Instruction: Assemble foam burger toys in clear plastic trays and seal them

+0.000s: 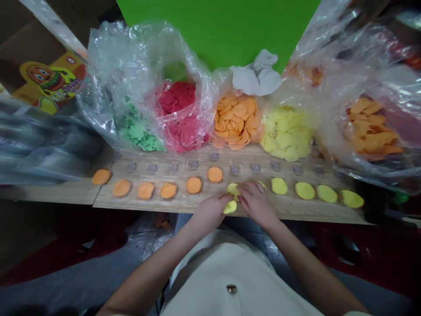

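Two yellow discs sit right at my fingers in the head view: the lower disc (230,207) lies under the fingertips of my left hand (210,213) at the front of the board, and the upper disc (233,188) sits between that hand and my right hand (256,204). My fingers are curled and bent downward, neither spread flat nor clenched into fists, but they cover so much that I cannot tell whether either hand is gripping a disc. A third disc (261,184) peeks out beyond my right fingers (251,193), which block most of it. Farther right, four yellow discs (305,190) line the front row of a clear tray (177,206) on a wooden board (66,193), and six orange discs (168,191) run off to the left. Behind them is a row of small grey spots (213,156). Past that, plastic bags crowd the back: green pieces (136,131), red pieces (177,118), orange discs (237,123), yellow discs (286,134) and more orange pieces (368,127), their film partly veiling what lies inside. A grey cloth (258,74) sits on the bags before a green board (217,30), a printed cardboard box (49,81) stands at far left, and dark plastic (42,145) lies below it.
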`<state>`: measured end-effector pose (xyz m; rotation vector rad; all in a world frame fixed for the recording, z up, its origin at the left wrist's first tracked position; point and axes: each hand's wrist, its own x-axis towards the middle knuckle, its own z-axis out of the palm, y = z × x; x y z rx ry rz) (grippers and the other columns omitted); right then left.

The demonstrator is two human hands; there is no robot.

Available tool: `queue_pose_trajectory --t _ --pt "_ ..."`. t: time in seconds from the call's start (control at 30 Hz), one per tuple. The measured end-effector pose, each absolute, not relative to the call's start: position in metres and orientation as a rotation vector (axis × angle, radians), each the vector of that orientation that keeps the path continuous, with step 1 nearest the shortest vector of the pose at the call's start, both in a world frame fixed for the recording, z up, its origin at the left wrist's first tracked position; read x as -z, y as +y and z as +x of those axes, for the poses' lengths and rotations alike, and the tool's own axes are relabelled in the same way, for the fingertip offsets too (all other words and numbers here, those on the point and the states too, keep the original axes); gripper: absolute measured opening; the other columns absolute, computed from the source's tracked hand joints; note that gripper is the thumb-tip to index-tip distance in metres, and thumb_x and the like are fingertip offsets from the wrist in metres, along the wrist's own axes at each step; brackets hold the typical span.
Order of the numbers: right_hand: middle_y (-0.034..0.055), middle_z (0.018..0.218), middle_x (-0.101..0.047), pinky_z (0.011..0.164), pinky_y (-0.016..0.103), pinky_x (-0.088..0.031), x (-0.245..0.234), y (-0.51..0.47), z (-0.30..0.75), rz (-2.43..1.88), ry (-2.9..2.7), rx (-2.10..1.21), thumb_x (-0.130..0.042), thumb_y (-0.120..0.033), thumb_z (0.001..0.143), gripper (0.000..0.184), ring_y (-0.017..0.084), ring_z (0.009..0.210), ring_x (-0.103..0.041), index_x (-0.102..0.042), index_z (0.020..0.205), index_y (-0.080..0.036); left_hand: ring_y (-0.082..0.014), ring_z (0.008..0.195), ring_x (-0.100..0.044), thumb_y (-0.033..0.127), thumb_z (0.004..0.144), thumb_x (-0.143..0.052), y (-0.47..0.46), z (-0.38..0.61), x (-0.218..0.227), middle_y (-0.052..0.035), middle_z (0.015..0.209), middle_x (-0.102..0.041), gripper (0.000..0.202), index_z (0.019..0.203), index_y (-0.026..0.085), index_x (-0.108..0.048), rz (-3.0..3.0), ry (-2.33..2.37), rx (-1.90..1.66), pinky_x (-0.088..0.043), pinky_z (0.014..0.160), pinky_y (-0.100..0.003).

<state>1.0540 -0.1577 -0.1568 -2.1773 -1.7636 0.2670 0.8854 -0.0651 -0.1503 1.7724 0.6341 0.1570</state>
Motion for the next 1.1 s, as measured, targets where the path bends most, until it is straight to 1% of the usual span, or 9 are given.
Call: queue_pose_trajectory --t 0.1,0.2,0.27,0.33,0.4,0.47,0.63,0.87,1.1 --pt "0.0097 0.109 -0.054 0.082 0.034 -0.044 0.148 -0.147 1.045 -1.981 -1.485 -0.575 -0.047 -0.035 0.084 0.036 0.021 0.098 -0.050 -0.053 0.116 -0.021 -0.0151 0.070 -0.062 0.023 0.079 -0.050 -0.054 0.877 0.138 -0.0107 0.107 -0.058 0.055 0.131 0.025 -0.033 1.312 0.619 -0.096 -0.046 0.053 -0.023" --pt "0.0062 0.109 -0.056 0.072 0.027 -0.046 0.142 -0.125 1.026 -1.688 -1.371 -1.039 -0.047 -0.037 0.083 0.036 0.016 0.092 -0.054 -0.051 0.116 -0.022 -0.0146 0.065 -0.063 0.024 0.077 -0.057 -0.042 0.862 0.128 -0.0072 0.091 -0.061 0.075 0.138 0.026 -0.013 0.965 0.557 -0.031 -0.043 0.049 -0.019" --pt "0.0039 0.103 -0.059 0.074 0.026 -0.045 0.140 -0.111 1.015 -1.608 -1.314 -1.186 -0.053 -0.036 0.079 0.029 0.015 0.088 -0.055 -0.057 0.103 -0.020 -0.0157 0.069 -0.064 0.025 0.077 -0.058 -0.036 0.851 0.127 -0.0061 0.089 -0.061 0.072 0.137 0.026 -0.017 0.881 0.582 -0.067 -0.046 0.053 -0.021" --pt "0.0014 0.091 -0.061 0.072 0.025 -0.044 0.140 -0.099 1.009 -1.572 -1.208 -1.275 -0.058 -0.036 0.075 0.023 0.013 0.080 -0.056 -0.059 0.091 -0.018 -0.0160 0.072 -0.064 0.030 0.078 -0.057 -0.032 0.842 0.129 -0.0070 0.092 -0.061 0.058 0.130 0.023 -0.032 0.855 0.637 -0.135 -0.047 0.055 -0.022" --pt "-0.0008 0.079 -0.060 0.066 0.024 -0.044 0.142 -0.089 1.009 -1.537 -1.083 -1.376 -0.059 -0.037 0.073 0.023 0.012 0.071 -0.055 -0.059 0.085 -0.017 -0.0145 0.070 -0.063 0.035 0.078 -0.057 -0.029 0.836 0.135 -0.0078 0.093 -0.060 0.043 0.116 0.017 -0.047 0.862 0.705 -0.204 -0.046 0.052 -0.019" --pt "-0.0019 0.071 -0.058 0.059 0.022 -0.042 0.145 -0.080 1.014 -1.547 -0.962 -1.390 -0.059 -0.040 0.072 0.025 0.011 0.064 -0.052 -0.059 0.081 -0.017 -0.0123 0.064 -0.062 0.038 0.078 -0.056 -0.025 0.834 0.144 -0.0068 0.084 -0.061 0.035 0.103 0.013 -0.053 0.882 0.794 -0.262 -0.043 0.048 -0.016" --pt "-0.0001 0.073 -0.060 0.060 0.024 -0.041 0.159 -0.059 1.027 -1.760 -1.024 -1.055 -0.058 -0.041 0.072 0.027 0.012 0.063 -0.051 -0.062 0.085 -0.018 -0.0103 0.056 -0.059 0.040 0.079 -0.051 -0.013 0.833 0.164 -0.0050 0.084 -0.061 0.031 0.093 0.014 -0.059 1.164 1.064 -0.450 -0.040 0.042 -0.017" --pt "0.0006 0.080 -0.062 0.066 0.025 -0.043 0.152 -0.054 1.016 -1.574 -1.072 -1.202 -0.057 -0.041 0.075 0.028 0.013 0.070 -0.055 -0.061 0.092 -0.018 -0.0108 0.063 -0.059 0.046 0.078 -0.053 -0.010 0.843 0.162 -0.0073 0.101 -0.056 0.039 0.103 0.016 -0.052 1.080 1.067 -0.548 -0.044 0.047 -0.019" --pt "-0.0011 0.076 -0.062 0.066 0.024 -0.044 0.145 -0.056 1.006 -1.425 -0.813 -1.226 -0.064 -0.040 0.071 0.024 0.011 0.069 -0.055 -0.063 0.084 -0.020 -0.0092 0.056 -0.050 0.048 0.078 -0.050 -0.023 0.867 0.162 -0.0009 0.067 -0.054 0.036 0.083 0.013 -0.059 1.054 1.011 -0.653 -0.042 0.048 -0.019"
